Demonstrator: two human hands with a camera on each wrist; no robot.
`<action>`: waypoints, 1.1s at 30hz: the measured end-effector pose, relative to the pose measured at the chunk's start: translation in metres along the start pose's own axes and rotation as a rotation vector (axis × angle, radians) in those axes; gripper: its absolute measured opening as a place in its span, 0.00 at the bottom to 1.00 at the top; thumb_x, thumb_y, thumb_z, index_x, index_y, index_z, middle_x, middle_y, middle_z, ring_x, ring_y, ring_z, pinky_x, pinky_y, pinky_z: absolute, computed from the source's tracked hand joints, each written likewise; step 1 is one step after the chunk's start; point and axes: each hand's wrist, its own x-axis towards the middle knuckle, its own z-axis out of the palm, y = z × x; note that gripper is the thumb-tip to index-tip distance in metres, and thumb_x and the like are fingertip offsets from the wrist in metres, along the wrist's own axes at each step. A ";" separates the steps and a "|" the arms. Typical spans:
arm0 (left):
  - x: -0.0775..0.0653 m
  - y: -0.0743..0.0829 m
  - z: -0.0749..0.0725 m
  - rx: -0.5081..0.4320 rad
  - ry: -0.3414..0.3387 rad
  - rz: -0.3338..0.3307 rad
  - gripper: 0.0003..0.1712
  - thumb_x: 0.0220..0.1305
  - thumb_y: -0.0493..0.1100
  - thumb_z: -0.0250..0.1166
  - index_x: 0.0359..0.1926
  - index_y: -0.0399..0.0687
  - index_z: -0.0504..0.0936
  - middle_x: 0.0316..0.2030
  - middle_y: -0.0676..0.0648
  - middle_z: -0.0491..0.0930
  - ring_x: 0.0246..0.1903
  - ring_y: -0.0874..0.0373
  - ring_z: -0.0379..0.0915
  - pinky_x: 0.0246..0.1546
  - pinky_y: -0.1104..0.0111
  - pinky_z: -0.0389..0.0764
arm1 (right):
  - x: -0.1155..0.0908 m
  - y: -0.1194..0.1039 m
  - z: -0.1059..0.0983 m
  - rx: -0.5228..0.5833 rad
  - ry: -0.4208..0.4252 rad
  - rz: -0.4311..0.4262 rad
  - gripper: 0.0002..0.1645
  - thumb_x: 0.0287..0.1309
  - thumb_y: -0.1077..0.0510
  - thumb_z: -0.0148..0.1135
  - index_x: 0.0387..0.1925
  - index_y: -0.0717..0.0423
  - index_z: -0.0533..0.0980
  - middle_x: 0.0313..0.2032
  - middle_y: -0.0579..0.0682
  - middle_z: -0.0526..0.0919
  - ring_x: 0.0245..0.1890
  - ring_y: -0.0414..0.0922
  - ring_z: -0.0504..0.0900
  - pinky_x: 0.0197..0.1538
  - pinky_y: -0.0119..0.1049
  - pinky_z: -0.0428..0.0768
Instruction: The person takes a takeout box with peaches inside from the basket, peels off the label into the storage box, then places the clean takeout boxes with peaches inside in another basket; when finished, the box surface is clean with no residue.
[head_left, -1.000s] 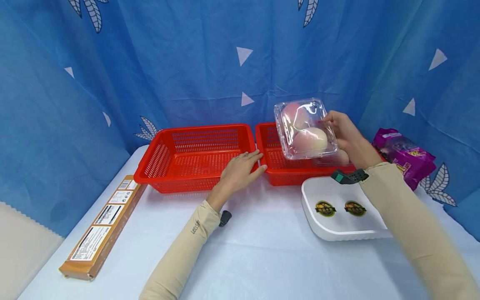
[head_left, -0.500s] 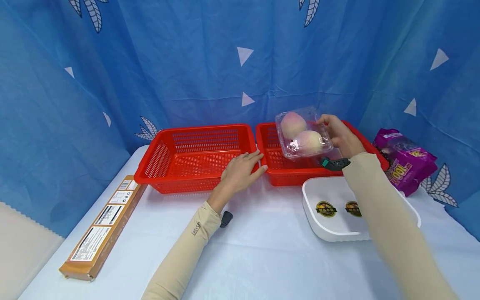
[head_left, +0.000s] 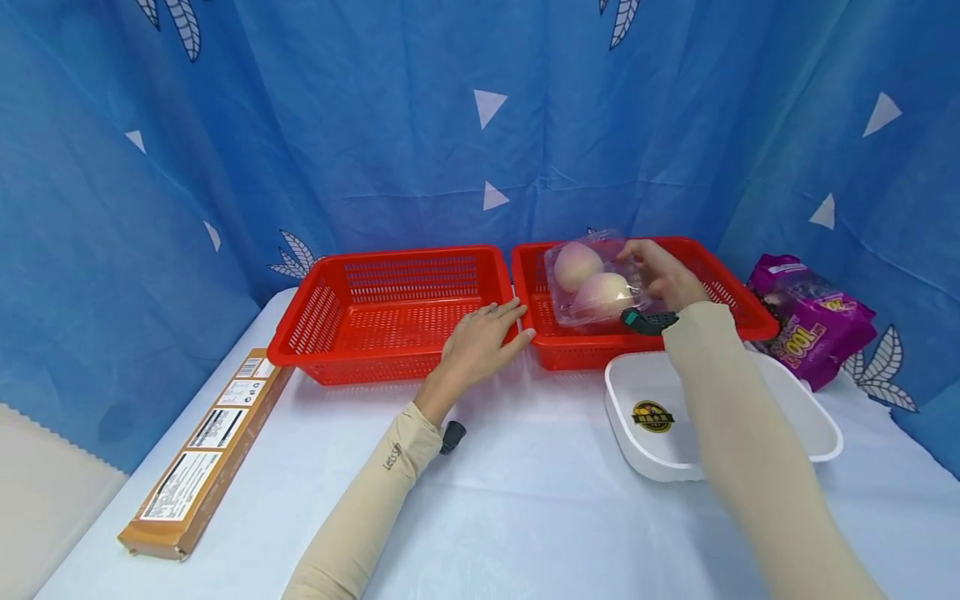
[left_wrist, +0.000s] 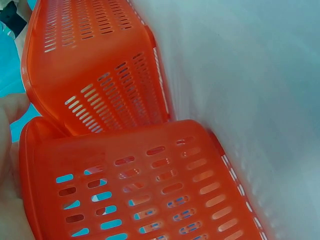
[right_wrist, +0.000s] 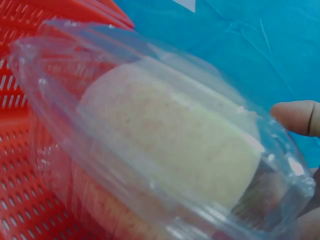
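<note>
My right hand (head_left: 663,275) grips the right edge of a clear plastic clamshell box (head_left: 567,317), thumb and fingers pinching its edge. Two pale pink peaches (head_left: 602,296) show through the plastic. The box sits tilted inside the left part of the right red basket (head_left: 577,352). In the right wrist view, a peach (right_wrist: 175,135) fills the box close up. My left hand (head_left: 480,342) lies with fingers extended over the right end of the left red basket (head_left: 360,371), fingertips reaching the gap between both baskets. The left wrist view shows its fingers (left_wrist: 12,107) at the rims.
A white plastic tub (head_left: 637,446) with round fruit labels stands in front of the right basket. Right of it lies a purple snack bag (head_left: 813,333). A long brown carton (head_left: 198,454) lies at the left. Blue curtain (head_left: 412,125) hangs behind the white table (head_left: 525,517).
My right hand has lowered the peach box from above the right basket down into it, moving slightly left. The left hand has stayed in place.
</note>
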 end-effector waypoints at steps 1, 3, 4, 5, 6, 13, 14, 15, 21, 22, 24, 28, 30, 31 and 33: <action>0.000 0.000 0.000 0.001 -0.001 0.001 0.34 0.71 0.63 0.45 0.71 0.52 0.64 0.71 0.50 0.59 0.68 0.45 0.58 0.68 0.51 0.58 | 0.001 0.000 0.001 -0.009 0.016 -0.009 0.13 0.62 0.51 0.57 0.46 0.42 0.65 0.48 0.44 0.66 0.47 0.43 0.65 0.41 0.31 0.76; 0.000 0.000 0.000 0.002 -0.001 0.003 0.34 0.71 0.63 0.45 0.71 0.52 0.63 0.71 0.50 0.59 0.68 0.45 0.57 0.68 0.51 0.58 | 0.002 0.001 0.003 0.004 0.050 0.006 0.13 0.61 0.50 0.58 0.44 0.42 0.66 0.49 0.44 0.65 0.48 0.44 0.63 0.41 0.33 0.75; 0.000 0.000 0.000 0.003 -0.002 0.003 0.34 0.71 0.63 0.45 0.71 0.52 0.63 0.71 0.50 0.59 0.68 0.45 0.57 0.68 0.52 0.58 | 0.003 0.001 0.004 -0.006 0.063 0.010 0.13 0.61 0.50 0.58 0.44 0.42 0.65 0.49 0.44 0.64 0.48 0.44 0.62 0.41 0.33 0.74; 0.000 0.000 0.000 0.005 -0.003 0.005 0.34 0.71 0.63 0.45 0.71 0.52 0.63 0.71 0.50 0.59 0.68 0.45 0.57 0.68 0.52 0.58 | 0.003 0.002 0.004 -0.016 0.084 0.017 0.14 0.60 0.49 0.59 0.44 0.42 0.65 0.48 0.43 0.64 0.48 0.44 0.62 0.41 0.33 0.75; 0.000 0.000 0.000 0.006 -0.002 0.006 0.34 0.71 0.63 0.45 0.71 0.52 0.63 0.71 0.50 0.59 0.68 0.45 0.57 0.68 0.52 0.59 | 0.004 0.002 0.005 -0.016 0.092 0.027 0.14 0.60 0.49 0.59 0.43 0.43 0.65 0.46 0.43 0.65 0.46 0.43 0.63 0.40 0.33 0.75; 0.000 0.000 0.001 0.003 0.003 0.004 0.34 0.71 0.63 0.46 0.71 0.52 0.64 0.71 0.50 0.59 0.68 0.46 0.57 0.68 0.52 0.58 | 0.007 0.006 0.013 -0.023 0.099 0.049 0.12 0.59 0.48 0.59 0.31 0.47 0.65 0.25 0.44 0.68 0.26 0.41 0.66 0.27 0.28 0.71; -0.001 0.000 0.001 0.002 0.003 0.001 0.34 0.71 0.63 0.46 0.71 0.52 0.64 0.71 0.50 0.59 0.68 0.46 0.57 0.68 0.52 0.58 | 0.007 0.006 0.014 -0.015 0.096 0.056 0.12 0.59 0.49 0.59 0.31 0.47 0.65 0.24 0.44 0.68 0.25 0.41 0.66 0.27 0.29 0.72; -0.001 0.000 0.001 0.003 0.003 -0.001 0.34 0.71 0.63 0.46 0.71 0.53 0.64 0.71 0.51 0.59 0.68 0.46 0.57 0.68 0.52 0.58 | 0.008 0.007 0.015 -0.004 0.091 0.066 0.12 0.59 0.49 0.59 0.31 0.48 0.65 0.23 0.44 0.68 0.23 0.41 0.66 0.26 0.29 0.72; -0.001 0.000 0.001 0.018 0.003 0.002 0.34 0.71 0.63 0.45 0.71 0.54 0.64 0.71 0.51 0.59 0.68 0.46 0.58 0.68 0.52 0.58 | 0.013 0.009 0.021 0.038 0.042 0.158 0.16 0.60 0.51 0.57 0.20 0.50 0.66 0.15 0.47 0.67 0.15 0.43 0.66 0.22 0.31 0.70; -0.001 0.000 0.001 0.018 0.004 0.002 0.34 0.71 0.64 0.44 0.71 0.54 0.64 0.71 0.52 0.59 0.68 0.46 0.58 0.68 0.52 0.58 | 0.014 0.009 0.022 0.029 0.032 0.166 0.17 0.60 0.52 0.57 0.19 0.50 0.65 0.15 0.47 0.67 0.15 0.43 0.66 0.22 0.31 0.70; -0.001 0.000 0.002 0.016 0.003 -0.002 0.34 0.71 0.64 0.44 0.71 0.54 0.64 0.71 0.52 0.59 0.68 0.46 0.58 0.68 0.52 0.58 | 0.015 0.009 0.024 0.008 0.019 0.171 0.17 0.60 0.52 0.56 0.18 0.50 0.65 0.15 0.47 0.66 0.16 0.42 0.65 0.22 0.31 0.69; 0.000 0.000 0.002 0.016 0.006 -0.004 0.34 0.71 0.64 0.44 0.70 0.54 0.64 0.71 0.52 0.59 0.68 0.46 0.58 0.68 0.51 0.58 | 0.018 0.008 0.026 -0.057 0.016 0.182 0.14 0.60 0.52 0.55 0.22 0.49 0.63 0.17 0.47 0.65 0.18 0.42 0.65 0.23 0.30 0.68; 0.001 -0.001 0.003 0.019 0.007 -0.002 0.34 0.71 0.64 0.44 0.70 0.54 0.64 0.71 0.52 0.59 0.68 0.46 0.58 0.68 0.51 0.59 | 0.018 0.007 0.025 -0.130 0.018 0.173 0.13 0.59 0.51 0.55 0.26 0.49 0.63 0.18 0.46 0.66 0.20 0.42 0.66 0.24 0.31 0.69; 0.001 -0.001 0.003 0.021 0.008 -0.002 0.34 0.71 0.64 0.44 0.70 0.54 0.64 0.71 0.52 0.59 0.68 0.46 0.58 0.68 0.52 0.59 | 0.018 0.007 0.024 -0.163 0.024 0.167 0.12 0.59 0.51 0.56 0.27 0.49 0.63 0.19 0.46 0.66 0.21 0.42 0.67 0.25 0.31 0.69; 0.001 -0.001 0.004 0.019 0.007 0.001 0.34 0.71 0.64 0.44 0.71 0.55 0.64 0.71 0.52 0.59 0.68 0.46 0.58 0.68 0.52 0.59 | 0.017 0.005 0.023 -0.248 0.024 0.147 0.12 0.60 0.50 0.55 0.30 0.50 0.62 0.20 0.46 0.66 0.23 0.43 0.67 0.28 0.32 0.70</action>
